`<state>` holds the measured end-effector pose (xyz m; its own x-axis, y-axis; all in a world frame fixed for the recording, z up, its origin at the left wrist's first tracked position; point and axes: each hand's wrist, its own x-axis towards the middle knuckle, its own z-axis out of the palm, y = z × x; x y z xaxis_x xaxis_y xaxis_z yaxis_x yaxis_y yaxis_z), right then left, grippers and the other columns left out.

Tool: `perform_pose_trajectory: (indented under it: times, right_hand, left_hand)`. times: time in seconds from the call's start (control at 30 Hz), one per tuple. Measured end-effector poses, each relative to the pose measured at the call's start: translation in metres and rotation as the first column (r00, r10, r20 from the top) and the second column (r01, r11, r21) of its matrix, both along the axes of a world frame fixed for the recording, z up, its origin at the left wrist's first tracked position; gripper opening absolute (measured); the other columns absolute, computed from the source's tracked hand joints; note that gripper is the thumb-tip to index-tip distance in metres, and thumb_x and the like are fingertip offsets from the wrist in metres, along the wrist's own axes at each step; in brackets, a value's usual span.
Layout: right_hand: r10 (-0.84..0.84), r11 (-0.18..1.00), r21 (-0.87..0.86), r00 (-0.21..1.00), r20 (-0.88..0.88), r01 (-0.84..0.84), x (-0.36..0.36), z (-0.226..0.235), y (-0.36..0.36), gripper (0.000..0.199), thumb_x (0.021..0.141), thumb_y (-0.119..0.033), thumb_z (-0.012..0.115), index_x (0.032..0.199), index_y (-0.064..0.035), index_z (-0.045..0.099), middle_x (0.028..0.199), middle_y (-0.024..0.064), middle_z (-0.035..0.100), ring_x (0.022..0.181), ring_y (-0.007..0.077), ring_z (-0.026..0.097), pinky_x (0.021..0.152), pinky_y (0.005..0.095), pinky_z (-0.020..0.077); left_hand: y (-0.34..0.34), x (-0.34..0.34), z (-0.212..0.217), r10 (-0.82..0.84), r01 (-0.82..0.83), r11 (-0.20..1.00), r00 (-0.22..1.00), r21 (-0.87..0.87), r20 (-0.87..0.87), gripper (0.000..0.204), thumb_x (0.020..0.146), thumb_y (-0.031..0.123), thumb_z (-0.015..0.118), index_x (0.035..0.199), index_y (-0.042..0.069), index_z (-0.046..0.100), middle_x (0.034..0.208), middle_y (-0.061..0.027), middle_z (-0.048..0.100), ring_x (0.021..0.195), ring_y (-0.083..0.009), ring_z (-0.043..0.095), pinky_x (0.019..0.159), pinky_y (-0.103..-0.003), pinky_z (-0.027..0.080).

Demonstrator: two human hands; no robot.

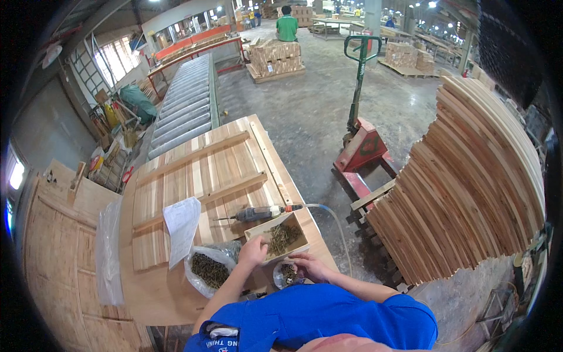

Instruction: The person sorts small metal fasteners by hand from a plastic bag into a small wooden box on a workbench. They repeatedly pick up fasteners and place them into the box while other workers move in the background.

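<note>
My left hand [253,252] is at the near left edge of a shallow wooden box [301,242], fingers curled over small brass-coloured screws [282,236]. Whatever those fingers hold is too small to make out. Close by, my right hand [312,266] grips the rim of a small clear plastic bag [281,281] with more screws inside. Left of my left forearm sits a larger open plastic bag [190,274], full of dark screws. A pneumatic screwdriver [258,213] lies just beyond the box, its pale air hose [335,220] curving off the table's right side.
Beneath these lies a slatted wood panel [176,188] with crosswise battens and a paper sheet [183,223]. A tall stack of curved-looking boards [463,182] stands right, beside a red pallet jack [366,146]. A roller conveyor [185,97] runs beyond the table. Far off, a person in green [287,28] sits.
</note>
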<state>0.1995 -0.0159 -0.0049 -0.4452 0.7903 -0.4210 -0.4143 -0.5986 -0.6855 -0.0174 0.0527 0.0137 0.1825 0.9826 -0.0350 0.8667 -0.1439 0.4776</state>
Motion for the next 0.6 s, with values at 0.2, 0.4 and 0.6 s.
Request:
perform_pose_trajectory:
  times: [0.2,0.4,0.6]
  right_hand:
    - [-0.025,0.997,0.079,0.995,0.096,0.018,0.004,0.015,0.003,0.013,0.09,-0.013,0.048,0.098,-0.0028,0.053,0.08,0.0053,0.06,0.055,0.0077,0.047,0.05,0.0197,0.0384]
    - [-0.06,0.996,0.058,0.998,-0.007,0.06,0.001,0.01,0.002,0.012,0.091,-0.015,0.048,0.093,-0.0055,0.054,0.083,0.0055,0.062,0.054,0.0066,0.045,0.048,0.0182,0.0351]
    - [-0.1,0.993,0.059,0.995,-0.018,0.101,0.002,0.017,0.001,0.013,0.091,-0.015,0.049,0.098,-0.0046,0.053,0.084,0.0064,0.062,0.054,0.0068,0.046,0.048,0.019,0.0365]
  left_hand:
    - [0.004,-0.022,-0.021,0.396,0.097,0.866,0.468,-0.491,0.79,0.018,0.082,0.002,0.052,0.099,-0.001,0.056,0.096,-0.013,0.061,0.089,-0.0224,0.061,0.075,-0.032,0.05]
    - [-0.014,-0.003,-0.018,0.659,0.314,0.738,-0.149,-0.597,0.737,0.02,0.084,-0.007,0.045,0.101,-0.002,0.055,0.103,-0.0143,0.06,0.099,-0.0242,0.059,0.087,-0.03,0.049]
    - [-0.024,0.007,-0.014,0.642,0.345,0.746,-0.142,-0.57,0.754,0.018,0.085,-0.004,0.047,0.101,-0.001,0.054,0.104,-0.0146,0.059,0.099,-0.0231,0.059,0.086,-0.03,0.049]
